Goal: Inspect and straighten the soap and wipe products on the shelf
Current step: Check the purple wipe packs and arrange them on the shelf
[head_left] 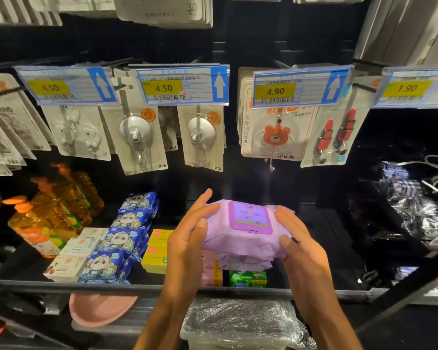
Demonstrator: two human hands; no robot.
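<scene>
Two hands grip a purple wet-wipe pack [238, 245]: left hand [187, 238] and right hand [300, 246] curl around its ends, just above a green box [248, 278].

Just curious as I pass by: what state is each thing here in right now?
Wipes pack: held between both hands, lid shut.
Left hand: grips pack's left end.
Right hand: grips pack's right end.
Orange bottles: upright.
Panda packs: lying in a row.
</scene>
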